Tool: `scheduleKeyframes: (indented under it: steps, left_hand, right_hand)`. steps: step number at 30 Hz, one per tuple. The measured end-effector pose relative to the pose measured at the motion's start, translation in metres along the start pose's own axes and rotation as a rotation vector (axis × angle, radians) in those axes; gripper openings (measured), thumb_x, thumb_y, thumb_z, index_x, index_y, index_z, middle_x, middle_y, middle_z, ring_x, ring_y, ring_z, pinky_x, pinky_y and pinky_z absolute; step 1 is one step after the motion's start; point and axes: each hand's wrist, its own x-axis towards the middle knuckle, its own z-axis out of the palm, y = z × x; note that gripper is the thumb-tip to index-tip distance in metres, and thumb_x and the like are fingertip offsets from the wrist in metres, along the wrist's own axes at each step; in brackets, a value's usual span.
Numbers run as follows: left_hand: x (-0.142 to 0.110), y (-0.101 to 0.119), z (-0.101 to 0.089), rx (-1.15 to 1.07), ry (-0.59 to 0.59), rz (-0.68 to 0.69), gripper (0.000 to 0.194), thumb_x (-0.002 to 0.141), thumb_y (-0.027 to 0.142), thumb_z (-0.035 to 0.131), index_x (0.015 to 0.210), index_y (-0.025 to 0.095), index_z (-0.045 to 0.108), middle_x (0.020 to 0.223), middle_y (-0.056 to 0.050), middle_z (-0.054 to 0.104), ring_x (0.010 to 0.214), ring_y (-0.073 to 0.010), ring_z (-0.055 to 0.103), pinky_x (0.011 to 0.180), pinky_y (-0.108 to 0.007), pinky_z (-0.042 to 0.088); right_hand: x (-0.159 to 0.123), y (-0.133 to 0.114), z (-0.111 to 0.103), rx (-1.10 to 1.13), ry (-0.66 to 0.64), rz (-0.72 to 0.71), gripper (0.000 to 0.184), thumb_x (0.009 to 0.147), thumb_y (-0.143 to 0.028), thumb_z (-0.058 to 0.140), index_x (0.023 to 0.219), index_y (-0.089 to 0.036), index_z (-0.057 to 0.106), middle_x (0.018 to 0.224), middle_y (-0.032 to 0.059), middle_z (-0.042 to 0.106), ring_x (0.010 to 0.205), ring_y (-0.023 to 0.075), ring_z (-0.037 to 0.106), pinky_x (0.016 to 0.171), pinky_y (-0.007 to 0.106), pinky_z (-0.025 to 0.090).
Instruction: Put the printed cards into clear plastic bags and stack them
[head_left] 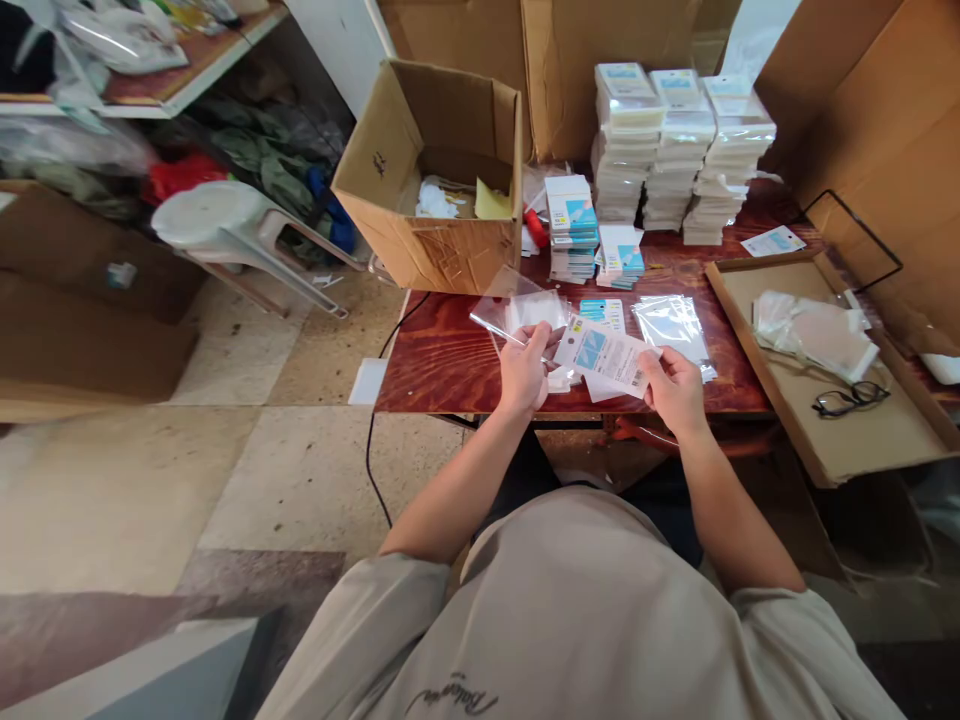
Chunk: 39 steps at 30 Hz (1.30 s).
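Pinched in the right hand [675, 388], a printed card [606, 357] sits at frame centre above the table edge [450, 370]. Left hand [523, 372] grips a clear plastic sleeve [517, 315]; its outline is hard to trace, and the card's print is too small to read.
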Motion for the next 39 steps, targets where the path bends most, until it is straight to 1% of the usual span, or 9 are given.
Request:
scheduleKeyframes:
  steps: [3,7,11,17,20,23,29,33,39]
  left_hand:
    - [0.0,-0.003,0.004,0.044,-0.02,0.006,0.044,0.085,0.051,0.088,0.096,0.021,0.058,0.089,-0.005,0.078,0.092,-0.0258,0.081,0.082,-0.039,0.067]
    - [0.002,0.006,-0.001,0.054,-0.07,0.016,0.049,0.078,0.053,0.093,0.091,0.019,0.061,0.084,-0.005,0.076,0.08,-0.0236,0.079,0.074,-0.037,0.066]
    - [-0.001,0.016,-0.008,0.075,-0.149,0.016,0.055,0.064,0.053,0.102,0.081,0.017,0.064,0.073,-0.002,0.073,0.061,-0.0164,0.07,0.057,-0.028,0.06]
    - [-0.008,0.012,-0.001,0.045,-0.175,0.037,0.054,0.059,0.048,0.105,0.088,0.015,0.073,0.091,-0.008,0.08,0.084,-0.0244,0.079,0.074,-0.035,0.068]
    - [-0.009,0.008,0.003,0.001,-0.175,0.02,0.056,0.063,0.043,0.103,0.104,0.017,0.076,0.11,-0.01,0.082,0.105,-0.0325,0.08,0.086,-0.042,0.069]
    - [-0.009,0.007,0.003,-0.014,-0.187,-0.02,0.053,0.065,0.039,0.102,0.107,0.017,0.076,0.116,-0.011,0.082,0.112,-0.0353,0.078,0.09,-0.045,0.069]
    - [-0.01,0.005,0.003,0.008,-0.205,0.028,0.051,0.065,0.038,0.102,0.105,0.018,0.078,0.12,-0.01,0.081,0.116,-0.0318,0.077,0.095,-0.039,0.066]
    - [-0.016,-0.004,0.0,0.147,-0.263,0.038,0.051,0.069,0.043,0.1,0.109,0.018,0.079,0.117,-0.011,0.082,0.107,-0.0308,0.079,0.089,-0.039,0.066]
    - [-0.018,-0.011,-0.003,0.362,-0.39,-0.056,0.055,0.073,0.057,0.095,0.104,0.016,0.075,0.098,-0.012,0.08,0.071,-0.0244,0.074,0.066,-0.038,0.064]
  right_hand:
    - [0.001,0.001,0.008,0.022,0.015,0.039,0.053,0.088,-0.072,0.075,0.091,-0.02,0.07,0.051,-0.0044,0.057,0.038,0.0107,0.048,0.035,0.021,0.037]
    - [0.002,-0.003,0.004,0.051,-0.163,0.148,0.058,0.079,-0.074,0.083,0.092,-0.018,0.074,0.059,-0.0009,0.066,0.044,0.012,0.057,0.042,0.023,0.05]
    - [0.006,-0.014,-0.011,-0.02,-0.218,0.129,0.054,0.078,-0.07,0.086,0.081,-0.017,0.073,0.057,-0.0005,0.063,0.044,0.0109,0.055,0.041,0.022,0.048]
    - [0.013,-0.028,-0.004,-0.052,-0.259,0.039,0.05,0.086,-0.063,0.084,0.075,-0.016,0.073,0.056,0.0012,0.064,0.045,0.0107,0.056,0.045,0.023,0.046]
    - [0.018,-0.024,0.005,0.142,-0.303,0.052,0.049,0.079,-0.06,0.091,0.099,-0.017,0.078,0.067,-0.0002,0.07,0.053,0.0136,0.063,0.053,0.028,0.056]
    - [0.021,-0.013,0.008,0.265,-0.355,0.07,0.072,0.069,-0.053,0.099,0.129,-0.024,0.073,0.071,-0.0054,0.068,0.05,0.0112,0.057,0.046,0.025,0.05]
    - [0.014,-0.002,0.023,0.182,-0.204,0.105,0.053,0.072,-0.069,0.092,0.078,-0.021,0.068,0.052,-0.0062,0.053,0.043,0.0077,0.04,0.039,0.022,0.031]
    - [0.004,-0.002,0.037,0.14,-0.027,0.113,0.058,0.065,-0.066,0.096,0.066,-0.024,0.056,0.058,-0.0031,0.061,0.05,0.0122,0.054,0.045,0.024,0.045]
    - [0.0,0.002,0.027,0.133,-0.17,0.178,0.051,0.067,-0.064,0.094,0.085,-0.021,0.073,0.076,0.0034,0.076,0.065,0.021,0.072,0.062,0.033,0.061]
